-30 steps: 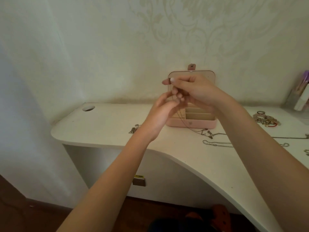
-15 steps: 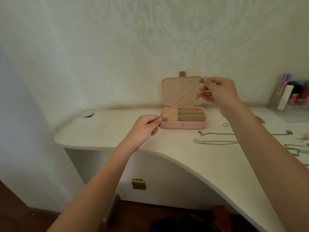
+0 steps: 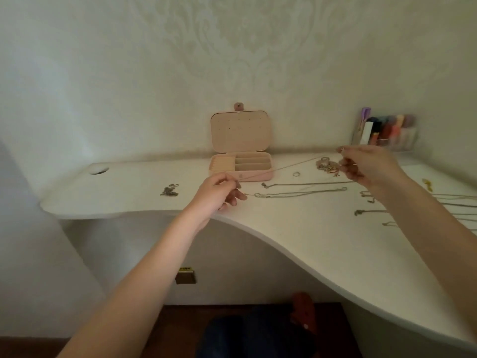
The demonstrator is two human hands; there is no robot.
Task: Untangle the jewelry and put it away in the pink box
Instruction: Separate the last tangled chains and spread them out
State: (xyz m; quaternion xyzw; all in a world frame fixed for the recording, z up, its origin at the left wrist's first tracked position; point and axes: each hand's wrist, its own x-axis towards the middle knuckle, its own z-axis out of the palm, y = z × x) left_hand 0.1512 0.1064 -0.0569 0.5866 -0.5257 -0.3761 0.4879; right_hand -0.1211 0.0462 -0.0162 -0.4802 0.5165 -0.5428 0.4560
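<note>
A thin gold chain (image 3: 286, 167) is stretched taut between my two hands above the desk. My left hand (image 3: 219, 193) pinches its lower end in front of the pink box (image 3: 240, 174). My right hand (image 3: 366, 164) pinches the other end, higher and to the right. The pink box stands open against the wall, lid upright, compartments showing. Two silver chains (image 3: 299, 193) lie straightened on the white desk (image 3: 309, 241) between my hands. A tangled heap of jewelry (image 3: 327, 165) sits just left of my right hand.
A small ring (image 3: 296, 173) lies right of the box. A little clump of jewelry (image 3: 169, 190) lies at the left. More chains (image 3: 459, 208) spread along the right edge. A clear organizer (image 3: 387, 135) with cosmetics stands at the back right. The desk has a cable hole (image 3: 99, 169).
My hands have pulled apart, stretching the chain out. My right hand moved right and down toward the desk; my left hand dropped in front of the box.
</note>
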